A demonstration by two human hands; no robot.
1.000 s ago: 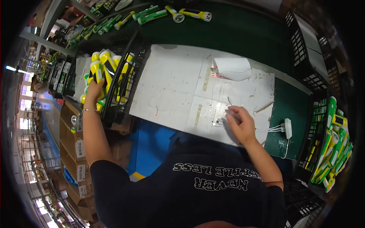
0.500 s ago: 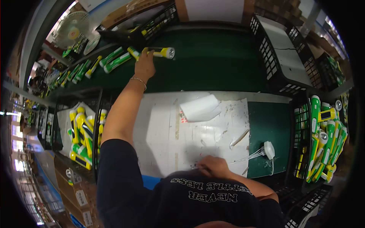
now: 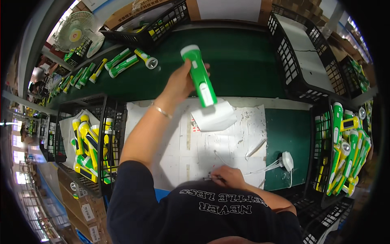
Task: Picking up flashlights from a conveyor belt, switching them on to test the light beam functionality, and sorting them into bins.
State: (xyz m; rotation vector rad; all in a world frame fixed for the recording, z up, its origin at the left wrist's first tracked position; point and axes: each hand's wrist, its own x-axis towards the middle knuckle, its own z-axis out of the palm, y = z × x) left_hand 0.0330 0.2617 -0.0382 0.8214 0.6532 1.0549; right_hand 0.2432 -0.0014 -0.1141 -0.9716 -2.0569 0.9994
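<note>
My left hand is closed around a green flashlight with a white head. It holds the flashlight tilted above the junction of the dark green bench and the white work sheet. Below the flashlight's lower end lies a curled piece of white paper. Close to my body, my right hand rests low over the sheet with curled fingers. Something small is at its fingertips, too hidden to name. White cables run from beside this hand to a white charger block on the right.
Several green and yellow flashlights lie along the far left bench. Black crates with flashlights stand at left and right. Another black crate is at the far right, and one at the back. A fan stands far left.
My left hand has lifted a flashlight off the far bench and brought it right and nearer, turning it so its green side shows. My right hand has stayed nearly in place.
</note>
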